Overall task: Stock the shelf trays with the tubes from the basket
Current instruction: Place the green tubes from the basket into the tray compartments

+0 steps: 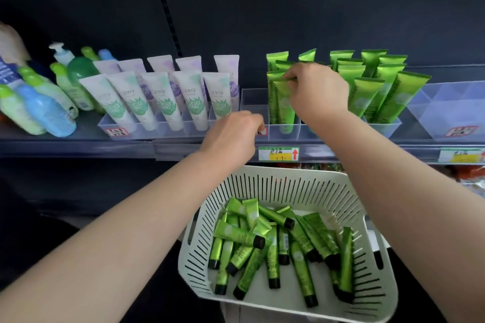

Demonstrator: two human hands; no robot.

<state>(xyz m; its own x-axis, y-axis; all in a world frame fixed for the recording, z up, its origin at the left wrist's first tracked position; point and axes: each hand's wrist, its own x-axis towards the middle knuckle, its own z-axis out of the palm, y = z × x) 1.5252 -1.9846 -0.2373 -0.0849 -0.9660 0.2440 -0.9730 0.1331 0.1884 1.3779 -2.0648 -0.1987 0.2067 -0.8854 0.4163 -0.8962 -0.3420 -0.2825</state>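
Right hand [317, 92] is up at the shelf [78, 139], thumb and fingers pinching the crimped top edge of one green tube [283, 106]. That tube stands upright, crimp up, in a front-left compartment of the clear tray [301, 131], touching the tube beside it.

Left hand [233, 134] is lower and to the left, well apart from the right one, with its knuckles at the tray's front-left corner. Its fingers are curled under; can't tell whether they hold anything or grip the tray lip.

Stocked tubes [380, 92] fill the tray's right side: glossy metallic green, flat crimped tops, pale round mark and vertical lettering on the body, standing in rows and leaning slightly.

Basket [288, 173], white slotted plastic, sits below the shelf edge between the forearms. Loose tubes [262, 241] lie in it in a jumbled pile, same green, with black caps showing.

Left of the clear tray is another tray with white tubes [162, 97] bearing green or purple prints, then bottles [39, 102] lying at far left. Price label [278, 154] is on the shelf rail, with a second clear tray [451, 110] at right.
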